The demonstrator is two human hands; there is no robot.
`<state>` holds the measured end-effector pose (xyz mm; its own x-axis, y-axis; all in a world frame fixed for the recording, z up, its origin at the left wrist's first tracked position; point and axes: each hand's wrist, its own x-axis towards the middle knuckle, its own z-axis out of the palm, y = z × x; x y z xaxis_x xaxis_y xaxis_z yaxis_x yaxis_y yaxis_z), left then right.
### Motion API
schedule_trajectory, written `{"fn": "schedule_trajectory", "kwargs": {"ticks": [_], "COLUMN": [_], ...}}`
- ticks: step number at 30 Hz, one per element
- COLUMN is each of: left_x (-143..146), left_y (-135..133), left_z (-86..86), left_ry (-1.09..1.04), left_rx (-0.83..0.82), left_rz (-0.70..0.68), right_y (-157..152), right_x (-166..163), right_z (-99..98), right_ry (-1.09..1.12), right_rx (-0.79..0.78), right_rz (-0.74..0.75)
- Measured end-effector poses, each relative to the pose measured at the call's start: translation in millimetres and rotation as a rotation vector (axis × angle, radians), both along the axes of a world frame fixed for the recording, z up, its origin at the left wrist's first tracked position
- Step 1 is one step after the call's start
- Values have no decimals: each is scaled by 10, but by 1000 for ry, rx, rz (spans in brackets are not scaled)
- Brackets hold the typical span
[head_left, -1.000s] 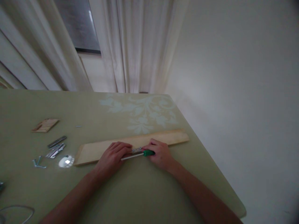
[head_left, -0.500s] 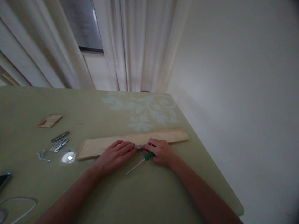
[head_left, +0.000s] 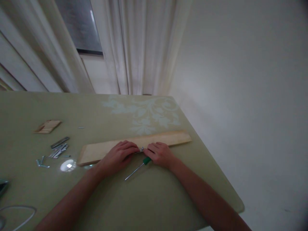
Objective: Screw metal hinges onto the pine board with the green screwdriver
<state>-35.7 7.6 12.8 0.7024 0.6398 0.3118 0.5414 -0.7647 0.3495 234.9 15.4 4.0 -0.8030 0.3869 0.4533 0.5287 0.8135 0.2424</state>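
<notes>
A long pale wooden board (head_left: 96, 148) lies flat across the table. At its near edge, between my two hands, is a small silver metal piece (head_left: 140, 150) with a screw-like bit standing up from it; its exact kind is too small to make out. My left hand (head_left: 117, 156) rests over the board's near edge, its fingertips closed on the left end of that piece. From the other side my right hand (head_left: 160, 155) touches the piece with its fingertips. Tucked under that hand is a screwdriver (head_left: 146, 160) with a green handle, its thin shaft pointing down to the left.
Left of the board lie several flat metal pieces (head_left: 59, 150), several screws (head_left: 43, 163) and a shiny round spot (head_left: 68, 165). Farther back are a small wooden piece (head_left: 48, 126) and a thin pin (head_left: 81, 127). A white cable (head_left: 24, 207) curves at lower left. A wall (head_left: 228, 96) borders the right.
The view has shifted slightly, moving everything a little left. My right fingers have curled in closer to the metal piece, and the screwdriver has moved slightly left with that hand.
</notes>
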Motion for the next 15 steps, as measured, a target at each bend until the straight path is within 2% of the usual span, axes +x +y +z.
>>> {"fn": "schedule_trajectory", "kwargs": {"ticks": [8, 15], "left_x": [63, 5], "left_y": [-72, -92], "left_z": [-81, -83], "left_ry": [121, 43], "left_rx": [185, 230], "left_rz": [52, 27], "right_y": [41, 23], "right_x": [137, 113], "right_z": [-20, -16], "right_ry": [22, 46], "right_rx": [-62, -172], "right_rz": [-39, -45]}}
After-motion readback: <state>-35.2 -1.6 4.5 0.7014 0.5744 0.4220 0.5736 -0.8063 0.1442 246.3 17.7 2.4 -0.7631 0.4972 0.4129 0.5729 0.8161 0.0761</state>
